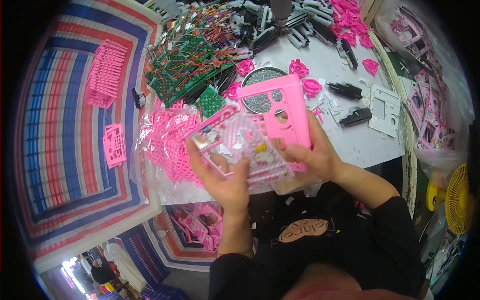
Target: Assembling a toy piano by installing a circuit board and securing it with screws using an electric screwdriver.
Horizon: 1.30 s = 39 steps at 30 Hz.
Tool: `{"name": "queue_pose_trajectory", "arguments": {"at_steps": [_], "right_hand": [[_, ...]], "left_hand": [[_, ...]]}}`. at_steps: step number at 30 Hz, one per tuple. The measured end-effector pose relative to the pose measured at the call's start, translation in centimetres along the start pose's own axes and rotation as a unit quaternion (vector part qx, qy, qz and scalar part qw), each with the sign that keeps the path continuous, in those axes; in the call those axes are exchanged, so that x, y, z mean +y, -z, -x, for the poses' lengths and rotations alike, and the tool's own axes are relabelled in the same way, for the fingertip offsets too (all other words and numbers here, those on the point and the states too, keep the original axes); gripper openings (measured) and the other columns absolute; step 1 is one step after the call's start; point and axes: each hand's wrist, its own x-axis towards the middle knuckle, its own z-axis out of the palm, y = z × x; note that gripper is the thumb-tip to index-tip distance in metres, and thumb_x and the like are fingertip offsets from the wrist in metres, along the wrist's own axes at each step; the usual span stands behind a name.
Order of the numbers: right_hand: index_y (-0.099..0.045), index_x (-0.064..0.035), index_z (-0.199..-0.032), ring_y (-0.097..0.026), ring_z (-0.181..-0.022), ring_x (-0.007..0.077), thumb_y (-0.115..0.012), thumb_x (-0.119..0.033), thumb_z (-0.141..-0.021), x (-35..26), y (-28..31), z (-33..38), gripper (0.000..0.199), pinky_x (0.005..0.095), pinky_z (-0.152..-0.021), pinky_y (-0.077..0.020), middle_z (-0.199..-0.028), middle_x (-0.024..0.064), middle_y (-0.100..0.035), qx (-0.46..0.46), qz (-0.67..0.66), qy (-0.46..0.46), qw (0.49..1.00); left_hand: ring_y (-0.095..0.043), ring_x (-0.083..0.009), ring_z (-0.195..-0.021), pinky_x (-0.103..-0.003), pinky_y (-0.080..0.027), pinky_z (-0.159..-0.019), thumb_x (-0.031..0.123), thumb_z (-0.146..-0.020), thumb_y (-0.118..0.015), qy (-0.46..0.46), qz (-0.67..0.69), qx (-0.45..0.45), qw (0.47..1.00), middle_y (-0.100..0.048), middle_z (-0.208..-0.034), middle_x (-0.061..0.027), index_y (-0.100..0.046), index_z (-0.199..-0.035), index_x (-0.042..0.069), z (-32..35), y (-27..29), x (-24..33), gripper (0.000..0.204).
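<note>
Over the table, my left hand (pixel 224 186) is closed on the edge of a printed front panel (pixel 265 159). The panel is pale and pink with cartoon pictures and a rectangular opening, tilted in front of me. My right hand (pixel 320 150) grips a bright pink plastic housing (pixel 295 102) with round holes and a small grille of slots. Its thumb lies across the front, and a fingertip shows through one hole. Panel and housing overlap in view; whether they touch, I cannot tell. Behind the housing stands a round tin (pixel 257 75) of small metal screws.
Green circuit boards with wires (pixel 185 65) heap at the far left. A clear bag of pink grilles (pixel 167 145) lies left of my hands. Black modules (pixel 345 90), a white plate (pixel 384 110) and pink rings (pixel 298 68) are to the right. A bag of printed panels (pixel 430 110) hangs beyond.
</note>
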Motion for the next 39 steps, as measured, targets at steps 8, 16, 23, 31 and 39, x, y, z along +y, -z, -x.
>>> {"name": "queue_pose_trajectory", "arguments": {"at_steps": [8,16,23,31,39], "right_hand": [[-0.044,0.0002,-0.142,-0.065,-0.094,0.0211,-0.079,-0.030,-0.086,0.3,1.0,0.1,0.072,0.0362,-0.084,-0.0521,-0.111,0.0139,-0.066,-0.098,0.125,0.064,0.985],[-0.045,0.0007,-0.140,-0.068,-0.079,0.0307,-0.080,-0.036,-0.083,1.1,0.8,0.1,0.075,0.0391,-0.073,-0.0521,-0.094,0.0167,-0.068,-0.099,0.158,0.104,0.977],[-0.043,0.0033,-0.139,-0.069,-0.077,0.0353,-0.080,-0.036,-0.082,-0.1,1.2,-0.2,0.078,0.0412,-0.072,-0.0524,-0.091,0.0189,-0.068,-0.137,0.202,0.127,0.961],[-0.038,-0.0027,-0.148,-0.067,-0.065,0.0253,-0.072,-0.024,-0.088,0.2,1.5,-0.6,0.071,0.0377,-0.061,-0.0514,-0.091,0.0160,-0.068,-0.195,0.135,0.001,0.972],[-0.043,0.0008,-0.147,-0.066,-0.100,0.0141,-0.079,-0.009,-0.085,-0.6,1.6,-1.1,0.072,0.0303,-0.090,-0.0541,-0.118,0.0084,-0.067,-0.202,0.002,-0.096,0.975]], "left_hand": [[-0.043,-0.0115,-0.074,-0.025,-0.042,-0.072,0.002,-0.070,-0.076,-0.021,-0.108,-0.124,0.986,-0.041,-0.118,-0.0073,-0.023,-0.160,0.000,0.1,-0.8,-1.4,0.104],[-0.044,-0.0111,-0.078,-0.025,-0.043,-0.075,0.007,-0.076,-0.077,-0.028,-0.097,-0.119,0.988,-0.040,-0.118,-0.0070,-0.021,-0.161,0.000,0.6,-0.7,-1.4,0.102],[-0.043,-0.0122,-0.080,-0.027,-0.043,-0.079,0.012,-0.078,-0.078,0.000,-0.056,-0.112,0.992,-0.041,-0.124,-0.0090,-0.020,-0.161,-0.001,1.1,-0.8,-1.7,0.102],[-0.054,-0.0267,-0.113,-0.036,-0.046,-0.095,0.021,-0.087,-0.075,-0.052,-0.137,-0.115,0.983,-0.041,-0.136,-0.0161,-0.020,-0.158,-0.003,1.3,-0.9,-2.0,0.093],[-0.063,-0.0063,-0.085,-0.022,-0.053,-0.070,0.027,-0.111,-0.046,0.166,0.174,-0.012,0.971,-0.063,-0.094,-0.0002,-0.060,-0.109,0.006,-2.3,1.0,-1.6,0.026]]}}
